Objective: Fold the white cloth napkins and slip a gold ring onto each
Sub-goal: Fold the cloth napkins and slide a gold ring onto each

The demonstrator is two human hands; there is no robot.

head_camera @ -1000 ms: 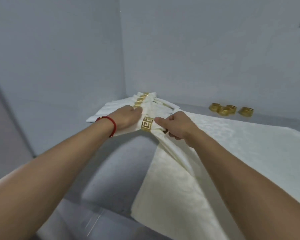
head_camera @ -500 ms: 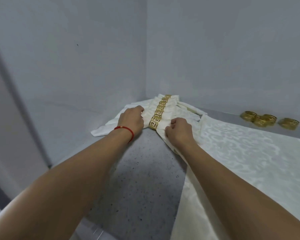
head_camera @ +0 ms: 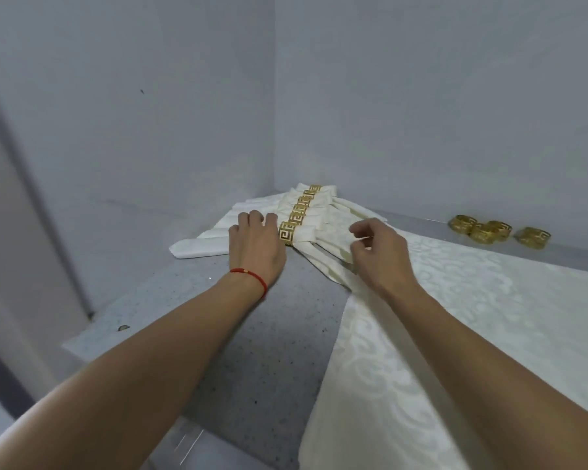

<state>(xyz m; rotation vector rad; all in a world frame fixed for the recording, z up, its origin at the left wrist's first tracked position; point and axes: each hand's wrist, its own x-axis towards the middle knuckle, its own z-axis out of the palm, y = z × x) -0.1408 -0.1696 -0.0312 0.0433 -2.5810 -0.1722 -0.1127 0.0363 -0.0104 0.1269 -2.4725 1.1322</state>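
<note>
Since half a second ago the right hand [head_camera: 377, 252] has lifted off the nearest ringed napkin and drawn back toward frame centre-right; the left hand [head_camera: 257, 245] has stayed put beside the ring.

Head view: left hand lies palm-down at frame centre, fingers loosely bent, resting on the left end of the nearest folded white cloth napkin [head_camera: 314, 247], fingertips just beside its gold fretwork ring [head_camera: 287, 233]; it presses rather than clasps. A red string bracelet [head_camera: 252, 276] sits on that wrist. Right hand hovers over the fanned right ends of the napkins, fingers curled, thumb and forefinger close together; cannot tell whether they pinch a fold of cloth. Behind the nearest napkin, a row of ringed white napkins [head_camera: 306, 206] runs back into the wall corner at upper centre, gold bands lined up. Four loose gold rings [head_camera: 496, 230] sit clustered at the right edge, near the back wall, well apart from the hands. A large white patterned flat cloth [head_camera: 489, 317] covers the right half of the grey speckled desk [head_camera: 252, 351], under the right forearm. Pale grey walls [head_camera: 150, 113] fill the upper frame.
</note>
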